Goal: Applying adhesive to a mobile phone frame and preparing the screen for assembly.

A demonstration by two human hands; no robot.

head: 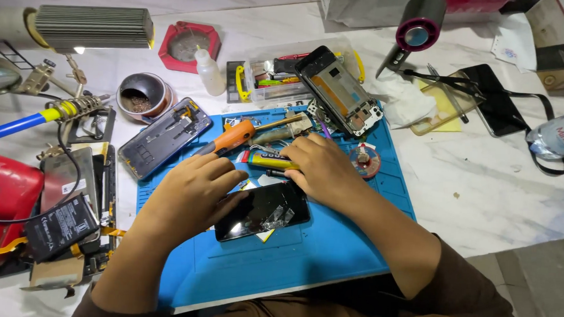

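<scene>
Phone repair workbench, blue repair mat (328, 255), opened phones (164, 136), screwdriver (232, 137)

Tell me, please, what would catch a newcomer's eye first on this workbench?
Most striking is the bright blue work mat at the centre, where the left hand and right hand press on a black phone screen with cracked glass. Just behind the hands lies an orange-handled screwdriver, and an opened phone frame leans on a clear parts box at the mat's far edge. A red ashtray stands out at the back left.
</scene>
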